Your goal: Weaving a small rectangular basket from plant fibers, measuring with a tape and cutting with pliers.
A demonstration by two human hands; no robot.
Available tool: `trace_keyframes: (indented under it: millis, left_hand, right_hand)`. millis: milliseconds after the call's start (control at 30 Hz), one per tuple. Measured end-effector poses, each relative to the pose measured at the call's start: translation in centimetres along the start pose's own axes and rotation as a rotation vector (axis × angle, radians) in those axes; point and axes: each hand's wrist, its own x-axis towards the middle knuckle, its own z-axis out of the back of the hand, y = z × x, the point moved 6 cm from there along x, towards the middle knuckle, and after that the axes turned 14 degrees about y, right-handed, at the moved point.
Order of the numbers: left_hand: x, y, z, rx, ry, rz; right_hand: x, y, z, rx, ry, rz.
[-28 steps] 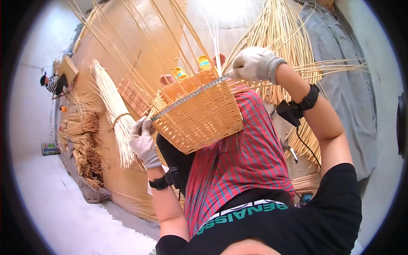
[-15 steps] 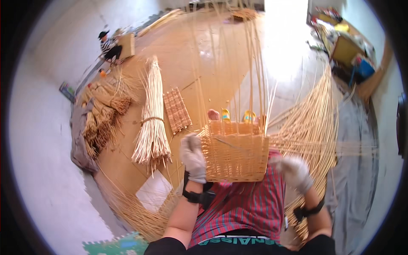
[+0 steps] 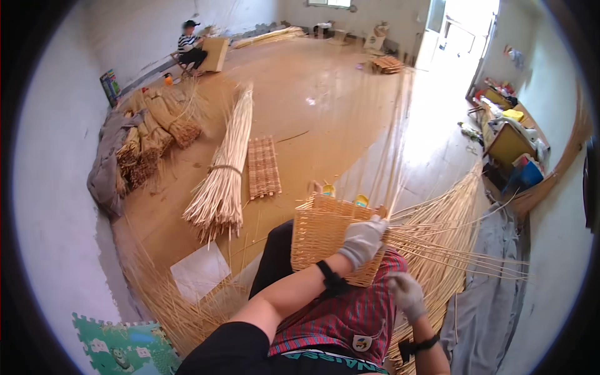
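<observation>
Person wearing work gloves, wrist straps and a checked apron

Both the left hand and the right hand are wearing pale grey knit gloves, each wrist carrying a black strap; a black short sleeve is showing at lower centre, with a red plaid apron bearing a small round badge covering the lap.

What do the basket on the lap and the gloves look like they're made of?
The basket looks like woven wicker or split cane, pale tan and unvarnished: its wall shows tight rows of crossing strands, and long loose stakes fan from its rim. The left hand and right hand wear light grey gloves, seemingly knitted fabric with a matte, soft look; any coating cannot be told.
</observation>
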Motion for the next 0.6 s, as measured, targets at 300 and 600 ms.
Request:
trace_keyframes:
  millis: [300,600]
  left_hand:
    - [-10.1,-1.1,5.9,-0.156,-0.162,-0.156]
    - [-17.1,-3.6,-2.6,0.012,-0.354,-0.256]
  right_hand:
    - [13.3,-4.2,-0.3,0.863,-0.131,0.060]
    - [7.3,-4.8,0.0,0.749,-0.420,0.138]
